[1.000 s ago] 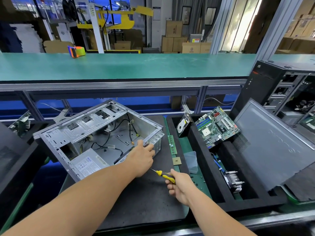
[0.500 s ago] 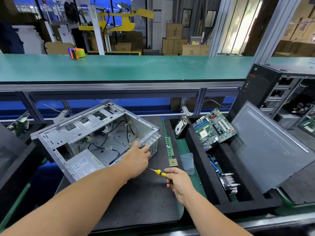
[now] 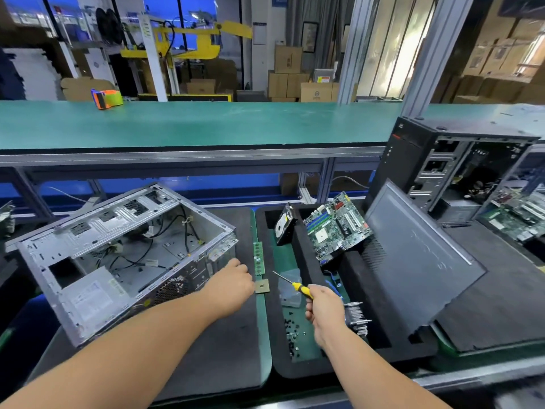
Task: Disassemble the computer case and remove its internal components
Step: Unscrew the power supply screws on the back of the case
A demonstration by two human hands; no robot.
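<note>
Across the long green surface [image 3: 206, 125] I saw an orange tape dispenser [image 3: 106, 98] sitting near its far edge. Behind it stood a yellow machine frame [image 3: 188, 39] and stacked cardboard boxes [image 3: 287, 75], with more boxes [image 3: 495, 63] piled at far right.

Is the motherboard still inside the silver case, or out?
Out. The motherboard leans in the black foam tray, right of the silver case, whose open side shows only cables.
</note>
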